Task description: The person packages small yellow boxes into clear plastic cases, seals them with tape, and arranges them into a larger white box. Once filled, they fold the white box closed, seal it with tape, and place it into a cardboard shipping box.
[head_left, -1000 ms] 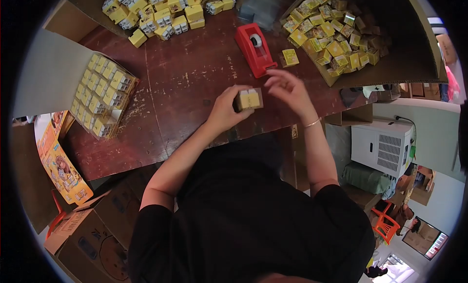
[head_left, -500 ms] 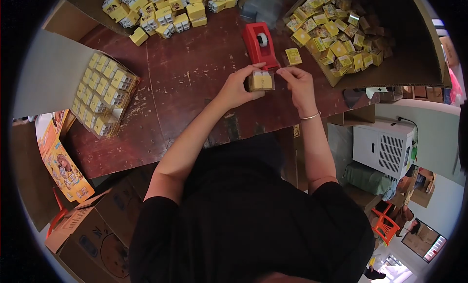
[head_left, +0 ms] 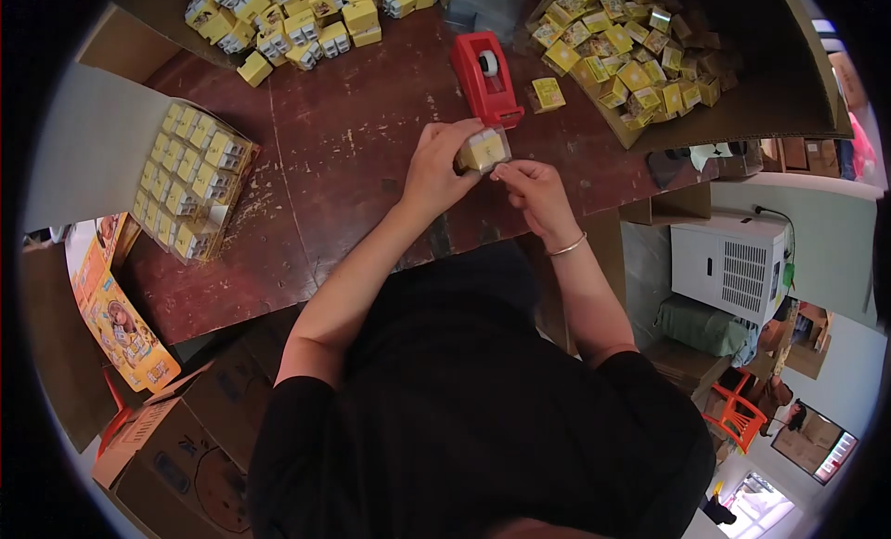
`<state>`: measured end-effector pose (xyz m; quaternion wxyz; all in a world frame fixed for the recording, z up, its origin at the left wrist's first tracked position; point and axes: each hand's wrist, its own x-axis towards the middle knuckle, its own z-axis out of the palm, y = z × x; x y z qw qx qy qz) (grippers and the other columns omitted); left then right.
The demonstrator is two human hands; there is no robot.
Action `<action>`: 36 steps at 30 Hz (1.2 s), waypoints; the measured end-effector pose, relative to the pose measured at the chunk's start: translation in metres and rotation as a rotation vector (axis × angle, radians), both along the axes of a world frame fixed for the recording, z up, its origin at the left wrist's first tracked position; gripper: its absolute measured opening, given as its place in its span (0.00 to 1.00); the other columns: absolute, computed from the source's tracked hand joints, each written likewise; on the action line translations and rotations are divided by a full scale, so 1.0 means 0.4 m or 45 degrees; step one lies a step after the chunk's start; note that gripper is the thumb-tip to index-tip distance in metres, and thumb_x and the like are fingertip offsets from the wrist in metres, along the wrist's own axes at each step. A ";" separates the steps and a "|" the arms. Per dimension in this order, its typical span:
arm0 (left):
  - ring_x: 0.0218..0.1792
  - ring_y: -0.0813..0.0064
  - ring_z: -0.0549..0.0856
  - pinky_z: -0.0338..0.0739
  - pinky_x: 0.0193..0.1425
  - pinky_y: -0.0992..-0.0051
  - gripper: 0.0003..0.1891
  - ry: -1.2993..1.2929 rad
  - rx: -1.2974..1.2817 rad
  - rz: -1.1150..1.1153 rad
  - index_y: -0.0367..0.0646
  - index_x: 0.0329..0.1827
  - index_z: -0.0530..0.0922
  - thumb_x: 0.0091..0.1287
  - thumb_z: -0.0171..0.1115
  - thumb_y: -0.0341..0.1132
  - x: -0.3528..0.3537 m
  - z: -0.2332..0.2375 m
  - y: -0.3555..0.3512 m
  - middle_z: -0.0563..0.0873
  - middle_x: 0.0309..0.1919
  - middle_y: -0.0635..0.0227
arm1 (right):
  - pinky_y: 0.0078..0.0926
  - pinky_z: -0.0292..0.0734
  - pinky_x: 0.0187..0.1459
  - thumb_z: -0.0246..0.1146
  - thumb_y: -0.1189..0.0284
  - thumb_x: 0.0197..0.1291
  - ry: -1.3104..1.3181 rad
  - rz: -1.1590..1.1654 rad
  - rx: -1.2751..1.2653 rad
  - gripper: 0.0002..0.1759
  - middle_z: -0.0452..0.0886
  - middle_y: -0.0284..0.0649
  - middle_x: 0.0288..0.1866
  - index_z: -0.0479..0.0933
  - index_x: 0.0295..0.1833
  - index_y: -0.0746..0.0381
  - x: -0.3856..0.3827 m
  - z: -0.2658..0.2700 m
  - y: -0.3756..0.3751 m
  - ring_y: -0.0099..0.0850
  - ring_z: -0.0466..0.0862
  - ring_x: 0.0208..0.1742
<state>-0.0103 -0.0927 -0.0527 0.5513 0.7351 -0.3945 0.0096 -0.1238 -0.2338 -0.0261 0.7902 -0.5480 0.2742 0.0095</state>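
Observation:
My left hand (head_left: 443,165) is closed around a small clear box with a yellow insert (head_left: 484,151), tilted slightly. At the box's lower right corner, the thumb and fingers of my right hand (head_left: 529,188) are pinched together. Whatever lies between those fingertips is too small to make out. Just beyond the box stands a red tape dispenser (head_left: 485,80) with a roll of tape (head_left: 488,64) in it. A small yellow packet (head_left: 548,94) lies to the right of the dispenser.
An open carton (head_left: 798,121) at the right holds many small yellow boxes (head_left: 636,73). More yellow-and-white boxes (head_left: 302,24) are heaped at the back left. Rows of boxes fill a tray (head_left: 190,182) on the left of the worn red table (head_left: 343,205). Clear plastic (head_left: 487,6) lies behind the dispenser.
My right hand has moved left and down from the dispenser's front to the box's lower corner. The box has turned and tilted in my left hand. The view has shifted slightly.

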 end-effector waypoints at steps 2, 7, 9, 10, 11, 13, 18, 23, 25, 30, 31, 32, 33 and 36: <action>0.48 0.59 0.78 0.75 0.54 0.67 0.31 -0.093 -0.038 0.025 0.46 0.53 0.77 0.40 0.71 0.24 0.003 0.010 0.005 0.82 0.52 0.67 | 0.10 0.55 0.21 0.63 0.72 0.62 0.003 0.013 0.155 0.07 0.78 0.29 0.30 0.81 0.38 0.65 0.000 -0.025 -0.002 0.12 0.67 0.25; 0.49 0.59 0.78 0.75 0.55 0.66 0.32 -0.332 0.029 -0.065 0.46 0.55 0.77 0.41 0.72 0.26 0.002 0.015 0.043 0.81 0.53 0.67 | 0.10 0.52 0.19 0.65 0.67 0.61 0.198 0.155 0.429 0.10 0.78 0.30 0.33 0.78 0.42 0.64 0.008 -0.015 0.002 0.13 0.68 0.25; 0.50 0.61 0.78 0.75 0.56 0.67 0.32 -0.034 0.050 -0.088 0.46 0.56 0.76 0.42 0.73 0.27 -0.014 0.020 0.062 0.81 0.53 0.65 | 0.12 0.63 0.23 0.66 0.68 0.59 0.197 0.139 0.044 0.15 0.78 0.31 0.38 0.74 0.49 0.63 0.019 -0.007 0.022 0.15 0.72 0.29; 0.52 0.63 0.78 0.74 0.57 0.68 0.32 0.264 0.071 -0.112 0.45 0.57 0.76 0.44 0.73 0.28 -0.022 0.023 0.070 0.81 0.53 0.63 | 0.12 0.63 0.23 0.66 0.68 0.59 0.196 0.141 0.043 0.15 0.78 0.31 0.38 0.74 0.49 0.63 0.028 -0.023 0.033 0.15 0.72 0.29; 0.52 0.63 0.78 0.74 0.57 0.68 0.32 0.265 0.072 -0.109 0.45 0.57 0.76 0.44 0.73 0.28 -0.030 0.028 0.075 0.81 0.53 0.63 | 0.14 0.69 0.28 0.67 0.70 0.58 -0.125 0.051 -0.224 0.18 0.78 0.32 0.41 0.72 0.51 0.63 0.035 -0.050 0.043 0.17 0.75 0.32; 0.57 0.68 0.77 0.73 0.60 0.71 0.35 0.886 0.052 -0.268 0.43 0.63 0.72 0.49 0.74 0.32 -0.041 0.039 0.078 0.82 0.52 0.59 | 0.16 0.75 0.33 0.68 0.72 0.56 -0.446 -0.039 -0.489 0.22 0.78 0.34 0.44 0.70 0.54 0.63 0.043 -0.045 0.051 0.19 0.78 0.36; 0.63 0.69 0.73 0.70 0.64 0.71 0.43 1.099 -0.280 -0.404 0.41 0.73 0.57 0.55 0.71 0.31 -0.039 0.042 0.081 0.74 0.61 0.57 | 0.22 0.79 0.40 0.69 0.78 0.53 -0.391 0.120 -0.475 0.25 0.77 0.37 0.49 0.67 0.55 0.64 0.052 0.003 0.034 0.23 0.80 0.42; 0.62 0.68 0.74 0.70 0.65 0.69 0.38 1.709 -1.122 -0.424 0.43 0.73 0.55 0.61 0.63 0.26 -0.093 0.018 0.046 0.70 0.64 0.60 | 0.22 0.80 0.32 0.68 0.80 0.53 -0.345 -0.082 0.207 0.27 0.77 0.37 0.49 0.64 0.58 0.63 0.042 0.055 0.065 0.24 0.81 0.40; 0.62 0.68 0.74 0.70 0.65 0.67 0.35 1.765 -1.048 -0.354 0.43 0.70 0.60 0.60 0.66 0.30 -0.084 0.014 0.037 0.71 0.63 0.61 | 0.21 0.80 0.29 0.67 0.80 0.54 -0.358 -0.123 0.232 0.29 0.77 0.36 0.48 0.63 0.59 0.63 0.043 0.048 0.070 0.24 0.81 0.39; 0.58 0.71 0.78 0.74 0.60 0.69 0.28 1.374 -0.589 -0.225 0.42 0.59 0.71 0.55 0.71 0.28 -0.007 0.021 0.023 0.74 0.61 0.64 | 0.14 0.71 0.33 0.66 0.73 0.59 -0.304 -0.294 -0.617 0.15 0.78 0.32 0.36 0.77 0.51 0.66 0.084 0.001 -0.064 0.18 0.74 0.30; 0.58 0.72 0.78 0.73 0.61 0.70 0.29 1.031 -0.395 -0.279 0.41 0.58 0.72 0.51 0.72 0.27 0.004 0.020 0.012 0.75 0.61 0.64 | 0.14 0.71 0.33 0.66 0.73 0.59 -0.301 -0.299 -0.616 0.15 0.78 0.32 0.36 0.77 0.51 0.66 0.115 -0.021 -0.090 0.18 0.74 0.30; 0.59 0.72 0.77 0.72 0.62 0.70 0.30 0.682 -0.207 -0.330 0.40 0.57 0.74 0.48 0.74 0.27 0.018 0.019 -0.003 0.76 0.60 0.64 | 0.14 0.69 0.33 0.67 0.73 0.58 -0.292 -0.208 -0.838 0.12 0.78 0.31 0.33 0.80 0.45 0.66 0.146 -0.040 -0.117 0.17 0.73 0.30; 0.58 0.69 0.78 0.72 0.62 0.69 0.28 0.734 -0.175 -0.375 0.40 0.53 0.76 0.45 0.75 0.29 0.025 -0.010 -0.024 0.78 0.60 0.64 | 0.14 0.68 0.33 0.67 0.72 0.58 -0.280 -0.114 -1.059 0.09 0.78 0.29 0.30 0.83 0.40 0.66 0.160 -0.046 -0.130 0.15 0.71 0.29; 0.55 0.76 0.79 0.74 0.59 0.73 0.29 0.606 -0.038 -0.443 0.39 0.56 0.75 0.48 0.73 0.26 0.050 -0.027 -0.050 0.75 0.63 0.67 | 0.15 0.68 0.32 0.68 0.73 0.57 -0.268 -0.175 -1.060 0.07 0.77 0.28 0.28 0.84 0.34 0.66 0.164 0.005 -0.108 0.15 0.71 0.29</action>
